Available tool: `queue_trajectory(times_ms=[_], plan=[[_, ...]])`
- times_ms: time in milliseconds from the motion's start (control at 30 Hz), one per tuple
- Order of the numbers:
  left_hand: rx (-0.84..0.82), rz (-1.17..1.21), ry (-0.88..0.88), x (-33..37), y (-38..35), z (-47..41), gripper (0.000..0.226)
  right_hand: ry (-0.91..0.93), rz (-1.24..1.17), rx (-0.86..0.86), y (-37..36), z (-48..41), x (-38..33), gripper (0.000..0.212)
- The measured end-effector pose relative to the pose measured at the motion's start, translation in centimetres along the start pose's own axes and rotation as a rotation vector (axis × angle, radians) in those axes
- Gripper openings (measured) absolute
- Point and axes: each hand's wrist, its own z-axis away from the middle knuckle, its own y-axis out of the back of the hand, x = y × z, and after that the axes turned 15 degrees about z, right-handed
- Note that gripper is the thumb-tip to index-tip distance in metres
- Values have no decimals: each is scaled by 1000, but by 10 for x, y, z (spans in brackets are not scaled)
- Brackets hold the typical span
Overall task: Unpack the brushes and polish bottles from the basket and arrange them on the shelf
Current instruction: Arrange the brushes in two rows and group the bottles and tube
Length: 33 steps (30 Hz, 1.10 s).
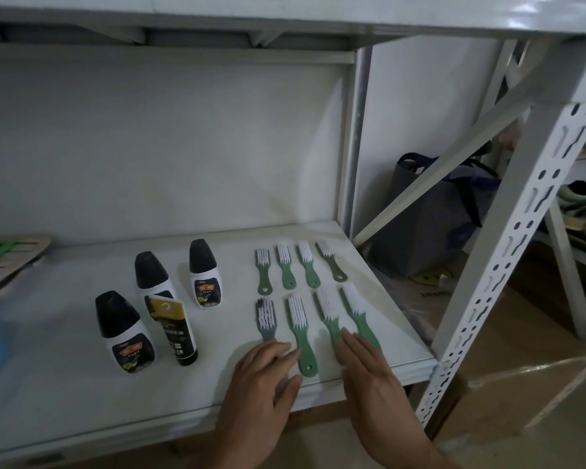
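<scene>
Both hands are seen at the lower centre of the frame, palms down and fingers spread flat on the white shelf point(82, 384), with nothing gripped. The left hand point(268, 374) is laid over the handle end of the grey brush point(266, 318), its fingers reaching to the handle of the long green brush point(301, 336) beside it. The right hand point(366, 363) is rested across the handle ends of the two right-hand green brushes point(330, 313).

Eight brushes are counted, set in two rows of four at centre right: four small green ones point(286, 267) in the back row, one grey and three green in the front.

Four polish bottles point(126, 333) are stood left of centre: three white with black caps, one dark point(178, 328) with a gold card.
</scene>
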Motion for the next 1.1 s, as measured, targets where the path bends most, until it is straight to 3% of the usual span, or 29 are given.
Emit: queue_trajectory(times_ms=[100,167,400,533,600,700,800,900,1000,1100], plan=[[-26,37,34,-2,40,22,33,-139,-119,43,27,-9,1,47],[1,31,107,-5,73,35,10,-219,-171,52,40,-17,2,42],[42,-28,412,-19,166,63,15,-233,-247,59,69,-47,-44,35],[262,-83,525,-56,195,61,18,-165,-436,-162,54,-64,-110,36],[345,59,532,-71,197,54,32,-149,-506,-283,34,-79,-141,46],[339,280,508,-85,190,36,58,-157,-547,-391,6,-105,-177,64],[285,338,488,-100,182,22,44,-186,-566,-436,-15,-122,-195,65],[250,343,481,-113,179,16,29,-169,-539,-431,-23,-129,-201,44],[188,424,449,-115,177,13,30,-140,-512,-432,-15,-133,-188,31],[79,485,400,-109,169,8,29,-125,-499,-458,-4,-135,-164,33]])
